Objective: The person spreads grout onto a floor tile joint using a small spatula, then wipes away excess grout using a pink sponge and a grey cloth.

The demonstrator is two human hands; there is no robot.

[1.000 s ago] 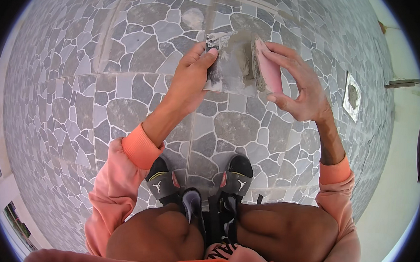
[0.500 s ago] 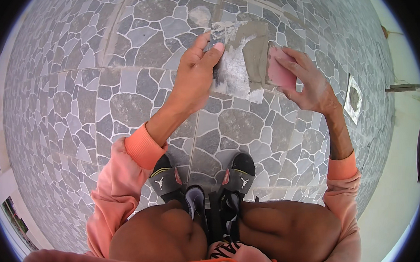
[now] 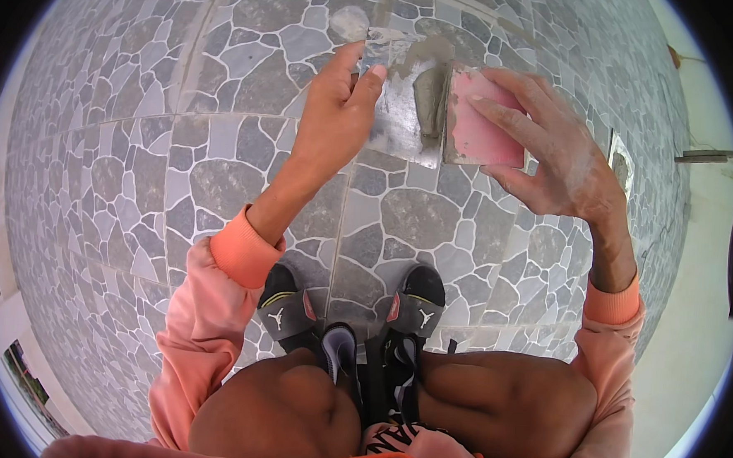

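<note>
My left hand (image 3: pixel 332 119) is closed on the left edge of a thin metal sheet (image 3: pixel 398 133), thumb on top, held out ahead of my feet. Grey wet mortar (image 3: pixel 430 100) lies in a thick ridge on the sheet, with thinner smears toward its far edge. In my right hand (image 3: pixel 565 152) is a flat pink scraper (image 3: pixel 489 142), its left edge beside the ridge and its face specked with mortar. The scraper hides the sheet's right part. Pale dust coats the right hand's fingers and back.
Stone-patterned grey tiles (image 3: pixel 227 193) cover the floor, with a pale round patch (image 3: pixel 349 24) beyond my left hand. Right of my right wrist lies a whitish sheet (image 3: pixel 622 159), partly hidden. My slippered feet (image 3: pixel 284 308) are close below. A pale wall (image 3: pixel 696 271) runs along the right.
The pink scraper has come up over the sheet's right part and looks larger. Mortar that was spread broadly there is now bunched into a narrower ridge. My left hand has shifted slightly left.
</note>
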